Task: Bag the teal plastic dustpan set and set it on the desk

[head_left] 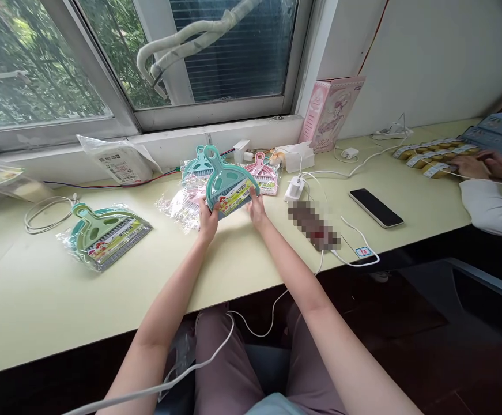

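Observation:
A teal dustpan-and-brush set [229,183] with a printed label is held up above the table between my two hands. My left hand [208,221] is closed on its lower left corner, and my right hand [257,210] grips its right edge. Just behind it lie more wrapped sets, a pink one [261,172] to the right and a light teal one [199,167] to the left. Clear plastic wrapping with pink items [184,206] is left of my left hand. Farther left, green sets [108,235] in clear plastic rest on the table.
A power adapter [294,189] with white cables and a blurred-out object sit right of my right hand. Beyond are a phone [376,207], a pink box [331,112] and another person's hands [478,166] by yellow packs [432,154]. A white package [123,161] leans by the window.

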Demonstrator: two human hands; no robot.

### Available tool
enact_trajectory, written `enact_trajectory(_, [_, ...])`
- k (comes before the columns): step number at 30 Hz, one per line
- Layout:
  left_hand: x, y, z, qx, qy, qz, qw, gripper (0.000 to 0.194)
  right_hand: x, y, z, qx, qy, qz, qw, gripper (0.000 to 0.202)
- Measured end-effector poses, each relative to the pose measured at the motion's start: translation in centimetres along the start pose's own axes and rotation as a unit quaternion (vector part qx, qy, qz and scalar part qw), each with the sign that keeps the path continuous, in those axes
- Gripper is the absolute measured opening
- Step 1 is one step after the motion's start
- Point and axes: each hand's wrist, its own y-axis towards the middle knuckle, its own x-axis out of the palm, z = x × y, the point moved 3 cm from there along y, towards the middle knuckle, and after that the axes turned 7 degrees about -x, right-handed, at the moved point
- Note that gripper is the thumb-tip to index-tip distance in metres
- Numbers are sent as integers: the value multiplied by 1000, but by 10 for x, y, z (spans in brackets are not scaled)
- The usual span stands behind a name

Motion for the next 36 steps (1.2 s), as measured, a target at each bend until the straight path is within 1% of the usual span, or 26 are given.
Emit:
enact_trajectory(2, [0, 0, 1, -6, -7, 7, 1000, 36, 11, -7, -3, 18, 91, -64, 994, 68])
enact_trajectory(4, [0, 0, 3, -17, -13, 5, 1000, 38, 18, -12, -3, 45, 149, -91, 984, 57])
enact_trajectory(5, [0, 0, 3, -21, -16, 2, 1000, 39, 19, -14, -3, 62, 161, -92, 981, 50])
enact_trajectory(8, [1, -1, 7, -15, -31, -16, 999, 42, 17, -13, 2, 107, 180, -62, 976, 35])
enact_trajectory(11, [3, -2, 10, -1, -40, -33, 999, 45, 13, -10, 3, 114, 201, -35, 972, 27])
enact_trajectory(14, [4, -5, 10, 1, -27, -34, 999, 50, 11, -9, 3, 112, 213, -21, 970, 23])
enact_trajectory(17, [3, -10, 13, -6, 17, -22, 1000, 51, 10, -9, 2, 109, 204, -15, 973, 24])
enact_trajectory(19, [-1, -15, 19, -4, 60, 10, 998, 49, 8, -9, 1, 103, 188, -9, 977, 24])
enact_trajectory(21, [-11, -17, 29, 14, 120, 82, 989, 46, 5, -8, 0, 96, 176, 2, 980, 24])
enact_trajectory(22, [-18, -17, 35, 26, 160, 129, 978, 44, 3, -7, -1, 92, 173, 7, 981, 24])
enact_trajectory(24, [-32, -13, 41, 43, 243, 213, 945, 42, -2, -4, -1, 83, 174, 17, 981, 24])
enact_trajectory(25, [-39, -9, 42, 42, 281, 235, 930, 43, -4, -2, -1, 78, 178, 19, 981, 25])
enact_trajectory(26, [-46, -4, 39, 31, 312, 242, 918, 45, -6, -1, -1, 73, 183, 21, 980, 26])
enact_trajectory(27, [-53, 2, 34, 13, 334, 232, 913, 48, -8, 1, -1, 71, 187, 21, 980, 27])
enact_trajectory(28, [-58, 8, 27, -9, 348, 209, 914, 51, -10, 2, -1, 73, 188, 19, 979, 28])
enact_trajectory(30, [-65, 19, 11, -38, 349, 130, 927, 52, -14, 4, -1, 85, 183, 12, 979, 27])
enact_trajectory(32, [-69, 27, -2, -28, 335, 49, 941, 52, -18, 6, -2, 104, 170, 4, 980, 25])
enact_trajectory(33, [-70, 28, -6, -21, 331, 27, 943, 51, -20, 7, -3, 113, 165, 0, 980, 24])
enact_trajectory(34, [-72, 29, -9, -18, 332, 22, 943, 49, -22, 7, -4, 121, 162, -5, 979, 24])
enact_trajectory(36, [-75, 30, -11, -29, 345, 45, 937, 45, -25, 8, -5, 135, 156, -17, 978, 24])
